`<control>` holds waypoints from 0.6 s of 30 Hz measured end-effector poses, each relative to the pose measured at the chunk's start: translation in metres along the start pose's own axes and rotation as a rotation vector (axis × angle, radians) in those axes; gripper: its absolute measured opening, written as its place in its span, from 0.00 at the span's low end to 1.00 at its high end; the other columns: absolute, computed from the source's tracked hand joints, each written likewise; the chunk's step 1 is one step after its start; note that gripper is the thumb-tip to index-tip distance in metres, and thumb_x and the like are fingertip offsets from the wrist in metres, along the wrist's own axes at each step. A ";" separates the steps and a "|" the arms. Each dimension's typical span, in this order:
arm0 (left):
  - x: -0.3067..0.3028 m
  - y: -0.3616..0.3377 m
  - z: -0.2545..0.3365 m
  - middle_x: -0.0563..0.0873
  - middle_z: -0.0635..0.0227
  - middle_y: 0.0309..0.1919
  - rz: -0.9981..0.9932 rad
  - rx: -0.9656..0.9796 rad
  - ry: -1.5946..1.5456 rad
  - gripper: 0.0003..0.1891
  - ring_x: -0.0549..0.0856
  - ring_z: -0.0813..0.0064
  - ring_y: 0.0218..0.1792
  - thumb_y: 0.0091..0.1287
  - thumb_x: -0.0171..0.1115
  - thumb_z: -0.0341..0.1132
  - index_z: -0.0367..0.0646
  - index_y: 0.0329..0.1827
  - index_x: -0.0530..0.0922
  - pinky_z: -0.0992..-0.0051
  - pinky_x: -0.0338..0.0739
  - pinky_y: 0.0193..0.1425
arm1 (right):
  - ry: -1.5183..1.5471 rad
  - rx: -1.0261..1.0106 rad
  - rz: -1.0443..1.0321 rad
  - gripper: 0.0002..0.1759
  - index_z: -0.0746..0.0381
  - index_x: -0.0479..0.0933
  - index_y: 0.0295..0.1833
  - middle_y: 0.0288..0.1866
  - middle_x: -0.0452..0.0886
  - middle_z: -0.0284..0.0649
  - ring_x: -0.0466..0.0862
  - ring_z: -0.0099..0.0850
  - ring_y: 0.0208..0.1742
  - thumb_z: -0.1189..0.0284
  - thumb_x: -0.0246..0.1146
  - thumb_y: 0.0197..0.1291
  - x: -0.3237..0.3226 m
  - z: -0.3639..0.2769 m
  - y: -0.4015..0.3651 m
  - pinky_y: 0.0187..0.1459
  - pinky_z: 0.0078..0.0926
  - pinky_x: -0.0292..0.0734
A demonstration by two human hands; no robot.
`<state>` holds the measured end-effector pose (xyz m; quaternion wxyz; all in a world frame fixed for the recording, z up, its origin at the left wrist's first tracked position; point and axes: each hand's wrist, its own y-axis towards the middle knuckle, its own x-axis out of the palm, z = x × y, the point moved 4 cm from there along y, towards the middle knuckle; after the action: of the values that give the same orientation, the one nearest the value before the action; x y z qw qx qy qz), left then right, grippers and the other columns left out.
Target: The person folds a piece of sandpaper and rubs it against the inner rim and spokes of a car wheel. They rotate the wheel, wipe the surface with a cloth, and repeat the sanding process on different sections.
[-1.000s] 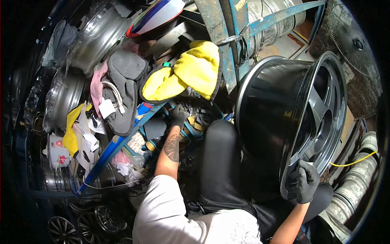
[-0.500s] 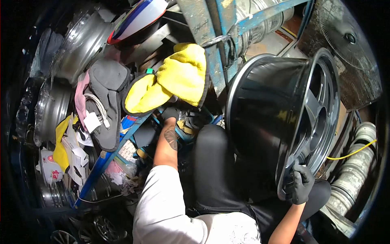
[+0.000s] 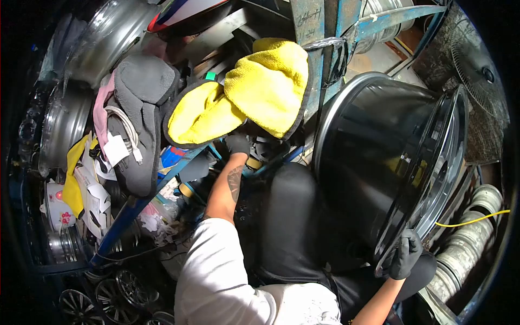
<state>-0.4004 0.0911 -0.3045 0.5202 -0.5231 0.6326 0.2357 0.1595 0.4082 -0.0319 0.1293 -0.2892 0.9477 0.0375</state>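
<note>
A large black wheel rim [image 3: 374, 157] with a bright metal lip stands on its side against my right leg. Its spoked face is turned to the right, mostly edge-on to me. My right hand [image 3: 406, 253], in a dark grey glove, has its fingers curled on the near lower edge of the rim. With the arm stretched forward, my left hand [image 3: 236, 144], also gloved, reaches into a cluttered blue shelf just under a yellow cloth [image 3: 268, 89] with a dark border. The fingers of that hand are hidden, so what they touch cannot be made out.
On the left lie a grey padded item [image 3: 143, 86] and a coiled white cable [image 3: 124, 127]. Several spoked wheels [image 3: 116, 295] sit at lower left. A yellow cord [image 3: 471, 221] crosses stacked metal rims [image 3: 460, 254] at right. A fan [image 3: 479, 73] stands at upper right.
The wheel rim has turned and tipped, so less of its spoked face shows. My right hand stays at its edge. The view has shifted; my left hand remains in the shelf.
</note>
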 end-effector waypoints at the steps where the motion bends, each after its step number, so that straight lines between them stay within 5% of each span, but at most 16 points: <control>1: 0.002 -0.004 0.002 0.80 0.53 0.61 0.070 -0.047 -0.057 0.25 0.84 0.57 0.54 0.69 0.57 0.48 0.49 0.66 0.78 0.49 0.76 0.50 | -0.002 0.010 0.013 0.09 0.67 0.80 0.39 0.37 0.80 0.34 0.78 0.25 0.42 0.71 0.64 0.64 -0.001 0.001 -0.001 0.54 0.28 0.72; 5: -0.023 -0.032 -0.001 0.73 0.46 0.63 0.098 -0.191 -0.314 0.31 0.83 0.50 0.53 0.67 0.61 0.45 0.48 0.73 0.68 0.51 0.79 0.48 | -0.016 -0.015 -0.008 0.08 0.67 0.80 0.37 0.36 0.80 0.34 0.78 0.25 0.42 0.71 0.64 0.63 -0.007 0.010 0.000 0.57 0.30 0.71; 8: -0.037 -0.048 -0.012 0.75 0.43 0.60 0.247 -0.158 -0.457 0.25 0.81 0.43 0.54 0.66 0.60 0.35 0.46 0.68 0.74 0.50 0.78 0.55 | -0.011 -0.010 0.014 0.09 0.67 0.79 0.36 0.36 0.79 0.34 0.77 0.25 0.41 0.71 0.64 0.63 -0.007 0.013 0.000 0.57 0.30 0.70; 10: -0.024 -0.042 -0.014 0.77 0.44 0.56 0.443 -0.091 -0.425 0.21 0.81 0.44 0.55 0.67 0.58 0.35 0.45 0.64 0.76 0.50 0.78 0.56 | -0.009 -0.012 0.014 0.09 0.66 0.79 0.36 0.36 0.79 0.34 0.76 0.24 0.40 0.70 0.65 0.63 -0.007 0.014 0.000 0.55 0.29 0.71; 12: -0.079 -0.074 -0.009 0.83 0.49 0.45 0.908 -0.134 -0.486 0.14 0.84 0.48 0.42 0.63 0.58 0.36 0.39 0.47 0.83 0.52 0.79 0.46 | 0.016 -0.005 0.021 0.10 0.66 0.79 0.36 0.35 0.79 0.33 0.76 0.24 0.39 0.70 0.65 0.63 -0.003 0.007 0.000 0.51 0.26 0.71; 17: -0.052 -0.066 0.035 0.87 0.60 0.31 0.422 0.055 -0.162 0.13 0.86 0.56 0.37 0.64 0.58 0.41 0.47 0.31 0.88 0.57 0.78 0.41 | 0.034 0.017 0.029 0.11 0.67 0.79 0.37 0.35 0.78 0.33 0.75 0.23 0.37 0.69 0.66 0.63 -0.001 0.003 0.001 0.44 0.22 0.68; 18: -0.042 -0.064 0.040 0.88 0.61 0.35 0.327 0.049 -0.186 0.12 0.86 0.57 0.41 0.65 0.58 0.42 0.48 0.33 0.88 0.56 0.77 0.43 | 0.037 0.016 0.028 0.11 0.67 0.79 0.37 0.35 0.78 0.33 0.74 0.22 0.37 0.69 0.66 0.63 -0.001 0.004 0.001 0.43 0.22 0.68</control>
<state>-0.3300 0.1205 -0.2646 0.5437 -0.3766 0.6639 0.3490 0.1608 0.4103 -0.0353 0.1135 -0.2757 0.9542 0.0265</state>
